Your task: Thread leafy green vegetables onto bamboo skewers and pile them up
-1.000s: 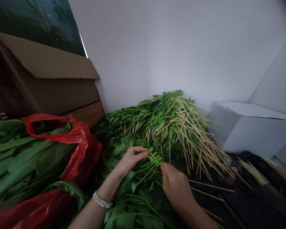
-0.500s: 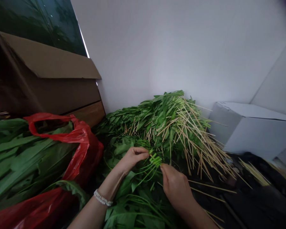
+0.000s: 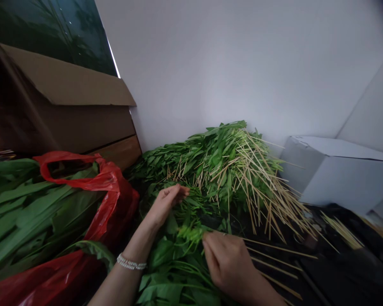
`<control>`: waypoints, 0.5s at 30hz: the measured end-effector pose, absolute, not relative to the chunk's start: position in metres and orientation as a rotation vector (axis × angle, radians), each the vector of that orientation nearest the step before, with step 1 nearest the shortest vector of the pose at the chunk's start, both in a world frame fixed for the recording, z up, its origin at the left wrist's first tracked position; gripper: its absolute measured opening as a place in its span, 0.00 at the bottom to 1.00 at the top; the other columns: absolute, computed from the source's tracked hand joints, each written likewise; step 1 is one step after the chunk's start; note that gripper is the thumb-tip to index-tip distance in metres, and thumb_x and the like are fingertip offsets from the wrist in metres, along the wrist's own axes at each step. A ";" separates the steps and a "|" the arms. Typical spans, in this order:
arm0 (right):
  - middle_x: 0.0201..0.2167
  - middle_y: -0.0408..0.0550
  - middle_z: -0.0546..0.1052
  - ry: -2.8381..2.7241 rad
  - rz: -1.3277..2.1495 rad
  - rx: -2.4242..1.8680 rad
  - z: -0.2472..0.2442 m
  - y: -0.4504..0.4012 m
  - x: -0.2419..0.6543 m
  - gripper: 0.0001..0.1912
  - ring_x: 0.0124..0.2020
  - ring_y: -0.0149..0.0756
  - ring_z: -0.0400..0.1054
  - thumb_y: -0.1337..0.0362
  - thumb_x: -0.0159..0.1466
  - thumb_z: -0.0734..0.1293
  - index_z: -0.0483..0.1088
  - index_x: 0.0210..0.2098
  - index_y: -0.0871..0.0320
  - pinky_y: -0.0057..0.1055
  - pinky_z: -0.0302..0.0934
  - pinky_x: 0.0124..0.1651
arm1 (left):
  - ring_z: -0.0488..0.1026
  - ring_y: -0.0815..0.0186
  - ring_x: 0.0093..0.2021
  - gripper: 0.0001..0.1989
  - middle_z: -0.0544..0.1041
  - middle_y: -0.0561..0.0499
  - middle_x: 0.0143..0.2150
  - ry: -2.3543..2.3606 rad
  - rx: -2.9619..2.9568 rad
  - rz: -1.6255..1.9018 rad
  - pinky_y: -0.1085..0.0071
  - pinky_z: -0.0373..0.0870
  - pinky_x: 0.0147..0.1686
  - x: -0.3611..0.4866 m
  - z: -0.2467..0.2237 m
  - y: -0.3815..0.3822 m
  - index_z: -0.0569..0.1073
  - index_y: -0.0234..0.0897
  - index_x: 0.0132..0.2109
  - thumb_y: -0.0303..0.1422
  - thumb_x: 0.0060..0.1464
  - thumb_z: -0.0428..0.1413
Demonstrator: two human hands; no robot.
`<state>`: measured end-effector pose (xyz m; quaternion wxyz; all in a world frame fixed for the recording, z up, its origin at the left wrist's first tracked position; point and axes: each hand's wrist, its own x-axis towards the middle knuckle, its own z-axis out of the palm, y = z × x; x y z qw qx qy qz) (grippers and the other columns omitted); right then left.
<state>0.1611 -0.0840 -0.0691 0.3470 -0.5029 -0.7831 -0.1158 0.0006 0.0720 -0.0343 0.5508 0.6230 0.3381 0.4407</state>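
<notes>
My right hand (image 3: 226,259) is closed with its fingers curled round the end of a skewered bunch of green stems (image 3: 190,233), which is blurred by motion. A thin stick seems to run through the bunch, though my fingers hide most of it. Above and to the left, my left hand (image 3: 170,202) wears a beaded bracelet at the wrist. Its fingers stretch to the right over loose leafy greens (image 3: 194,202), apart from the bunch. Broad leaves with long stems (image 3: 178,278) lie below both hands.
Against the wall rises a heap of skewered greens (image 3: 217,146), its wooden skewers (image 3: 271,199) pointing right and down. A red plastic bag (image 3: 115,182) with large leaves stands left, before a cardboard box (image 3: 83,89). A white box (image 3: 347,174) sits right; loose skewers (image 3: 281,248) lie on black material.
My left hand has let go of the skewered bunch and moved up and left over the loose greens. My right hand has carried the bunch down and left.
</notes>
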 end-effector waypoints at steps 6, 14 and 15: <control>0.21 0.42 0.66 -2.214 -0.478 -1.051 -0.073 -0.091 0.144 0.08 0.21 0.33 0.59 0.71 0.61 0.57 0.65 0.29 0.57 0.32 0.47 0.25 | 0.73 0.64 0.34 0.09 0.79 0.48 0.33 0.892 1.878 1.019 0.70 0.68 0.36 0.001 -0.040 0.077 0.77 0.35 0.36 0.35 0.52 0.55; 0.22 0.42 0.66 -2.200 -0.516 -1.043 -0.077 -0.086 0.145 0.09 0.21 0.32 0.59 0.72 0.60 0.56 0.66 0.36 0.59 0.32 0.46 0.24 | 0.68 0.58 0.43 0.19 0.77 0.48 0.38 1.120 2.754 0.670 0.63 0.63 0.44 -0.013 -0.050 0.085 0.79 0.41 0.32 0.16 0.38 0.50; 0.21 0.42 0.66 -2.197 -0.522 -1.033 -0.077 -0.086 0.145 0.09 0.20 0.32 0.58 0.72 0.60 0.56 0.66 0.36 0.59 0.33 0.46 0.23 | 0.67 0.58 0.43 0.18 0.77 0.48 0.39 1.145 2.777 0.621 0.63 0.63 0.44 -0.014 -0.051 0.085 0.79 0.41 0.32 0.17 0.39 0.51</control>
